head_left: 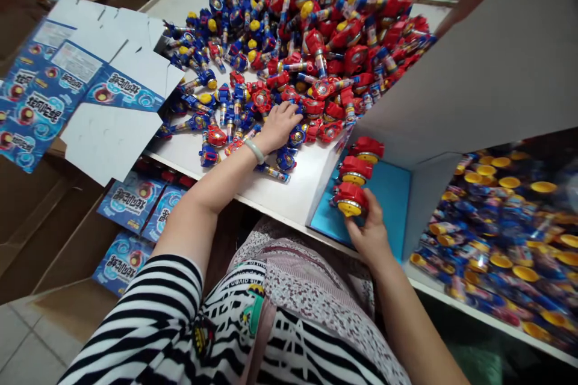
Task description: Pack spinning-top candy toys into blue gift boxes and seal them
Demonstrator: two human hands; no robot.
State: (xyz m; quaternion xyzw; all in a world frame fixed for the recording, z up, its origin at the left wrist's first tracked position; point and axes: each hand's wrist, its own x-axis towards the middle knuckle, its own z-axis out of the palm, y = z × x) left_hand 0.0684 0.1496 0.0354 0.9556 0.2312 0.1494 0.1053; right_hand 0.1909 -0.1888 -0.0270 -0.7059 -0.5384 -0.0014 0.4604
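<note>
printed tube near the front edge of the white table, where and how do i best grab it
Probably best pinched across the middle of the tube, coming down from above and the front. It lies on its side, long and slim, with bare table along its front, while a blue toy crowds its back.

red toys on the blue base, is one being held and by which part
The right hand touches the nearest red toy at its right edge; whether it grips cannot be told.
</note>
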